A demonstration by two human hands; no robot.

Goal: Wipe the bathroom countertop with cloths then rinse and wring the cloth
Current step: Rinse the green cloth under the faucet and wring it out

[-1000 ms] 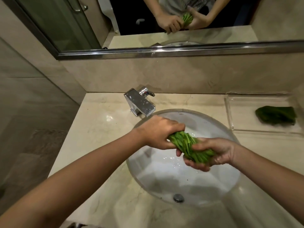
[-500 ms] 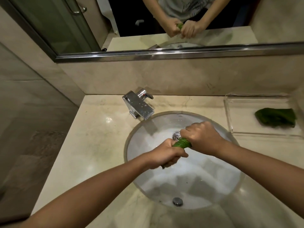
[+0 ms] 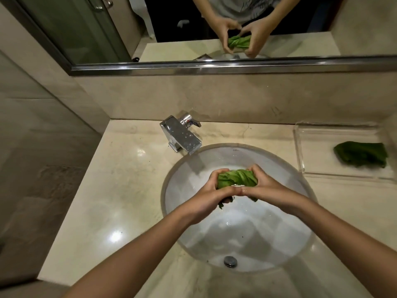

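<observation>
L hand (image 3: pixel 204 196), R hand (image 3: pixel 268 188) now level, cloth (image 3: pixel 237 178) btwn

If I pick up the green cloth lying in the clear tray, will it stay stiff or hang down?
Probably floppy: the cloth lies crumpled and low in the tray, so it should drape from your grip. Likely light, since it looks thin. Whether it is wet cannot be told.
</observation>
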